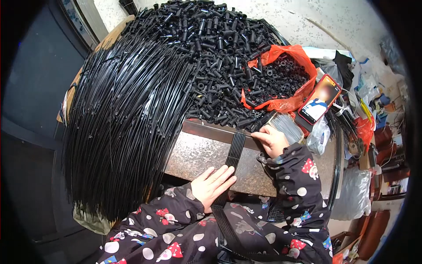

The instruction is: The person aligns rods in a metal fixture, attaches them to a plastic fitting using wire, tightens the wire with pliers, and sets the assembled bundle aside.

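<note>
A flat row of thin black rods runs from the metal ledge down over the table edge onto my lap. My left hand is open, its fingers stretched out and lying on the left side of the row. At the top end of the rods, by the ledge, my right hand is closed in a pinch. What its fingertips hold, if anything, is too small to make out. Just behind the ledge rises a heap of short black plastic tubes.
A thick sheaf of long black rods covers the left side. Small black parts fill a red plastic bag at the back right. Beside it are a phone, a bundle of clear strips and a clear bag.
</note>
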### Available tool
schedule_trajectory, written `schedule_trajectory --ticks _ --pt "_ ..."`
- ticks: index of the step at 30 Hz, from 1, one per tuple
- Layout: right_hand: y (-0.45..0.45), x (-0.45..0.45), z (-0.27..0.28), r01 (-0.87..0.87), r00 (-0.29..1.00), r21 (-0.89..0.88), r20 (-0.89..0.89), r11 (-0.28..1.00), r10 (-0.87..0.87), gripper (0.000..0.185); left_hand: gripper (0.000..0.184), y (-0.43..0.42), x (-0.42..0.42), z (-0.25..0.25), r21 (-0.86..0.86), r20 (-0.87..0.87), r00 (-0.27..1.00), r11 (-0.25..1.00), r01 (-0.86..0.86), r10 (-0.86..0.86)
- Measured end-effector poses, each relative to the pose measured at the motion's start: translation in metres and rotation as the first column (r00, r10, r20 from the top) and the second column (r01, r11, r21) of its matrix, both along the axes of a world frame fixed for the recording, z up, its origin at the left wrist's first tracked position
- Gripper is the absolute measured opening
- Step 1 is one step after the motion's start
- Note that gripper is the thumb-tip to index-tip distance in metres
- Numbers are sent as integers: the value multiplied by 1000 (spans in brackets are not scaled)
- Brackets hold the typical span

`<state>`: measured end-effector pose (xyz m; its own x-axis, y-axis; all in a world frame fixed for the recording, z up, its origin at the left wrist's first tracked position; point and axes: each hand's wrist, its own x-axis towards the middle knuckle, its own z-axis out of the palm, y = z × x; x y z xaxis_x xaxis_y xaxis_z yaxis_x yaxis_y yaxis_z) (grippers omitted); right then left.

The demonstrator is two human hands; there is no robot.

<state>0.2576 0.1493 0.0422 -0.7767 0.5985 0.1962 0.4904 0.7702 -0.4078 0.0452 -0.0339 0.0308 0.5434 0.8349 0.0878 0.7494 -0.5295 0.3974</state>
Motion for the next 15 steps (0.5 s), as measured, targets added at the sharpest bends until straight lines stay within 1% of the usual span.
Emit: schedule_trajectory --ticks 2,3,6,7,10,12,13,14,15 --pt "-3 -12 0 9 1000 -3 -30 1000 -10 28 86 -1 1 1 -13 11 1000 1000 4 -3" --pt "-4 -15 0 37 999 -33 -9 999 -37 24 86 0 0 2 -25 19 1000 1000 5 -4" --pt "-4 -29 -19 92 985 32 -150 995 -86 21 87 0 1 3 -28 9 1000 1000 -6 6" --pt "-7 -30 -12 118 989 61 -93 991 -112 14 88 0 1 3 -19 0 1000 1000 -7 7" --pt "6 -13 31 234 954 188 -235 954 -187 14 89 0 0 7 -20 -58 998 999 26 -27" --pt "28 39 25 435 893 255 -243 864 -378 17 90 0 -1 7 -7 -51 998 1000 28 -28" --pt "37 64 12 412 910 287 -78 865 -407 17 90 -2 0 6 -5 -46 998 999 32 -32" --pt "34 76 10 388 897 313 89 867 -434 16 90 -3 0 7 0 -27 999 1000 22 -22" --pt "27 83 4 334 928 323 55 885 -370 14 91 -3 0 7 3 -9 1000 1000 16 -16"
